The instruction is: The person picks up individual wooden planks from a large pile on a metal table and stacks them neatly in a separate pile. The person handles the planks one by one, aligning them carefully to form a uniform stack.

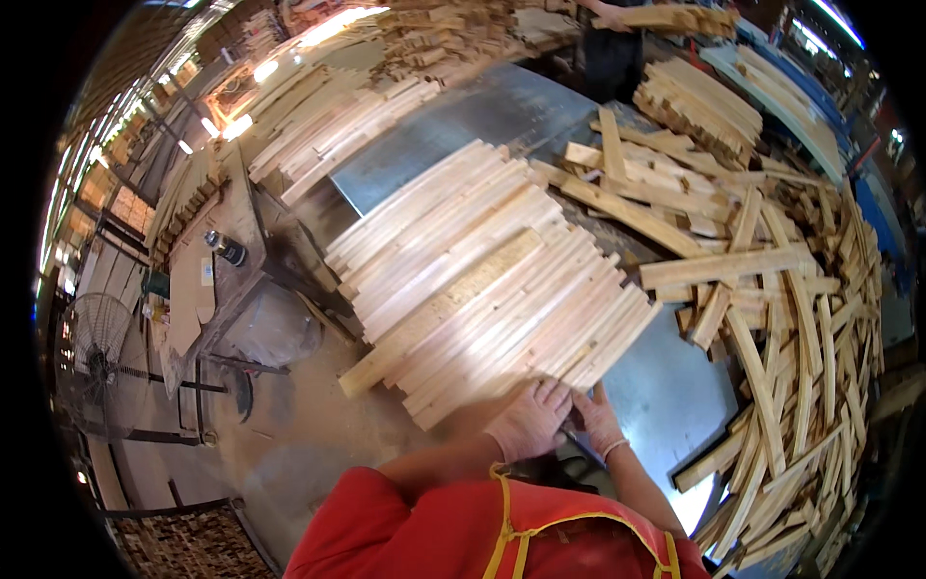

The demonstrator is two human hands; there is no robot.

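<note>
A wide layer of pale wooden strips (482, 280) lies side by side on a metal tabletop (666, 386), their ends staggered. My left hand (532, 421), in a thin whitish glove, has its fingers bent over the near edge of the layer. Close beside it, my right hand (600, 421), gloved alike, closes on the same edge with its fingertips partly hidden. Both hands appear to grip the nearest wooden strip (614, 349). One yellower, rougher strip (453, 304) crosses the middle of the layer and juts out at its lower left end.
Loose offcuts (772, 318) are heaped along the right. Stacked strips (699, 101) stand at the far right, and more boards (338, 121) lie beyond the tabletop. At left are a workbench (231, 280) with a dark can (225, 248), and a fan (96, 357). Another person (612, 63) handles wood at the back.
</note>
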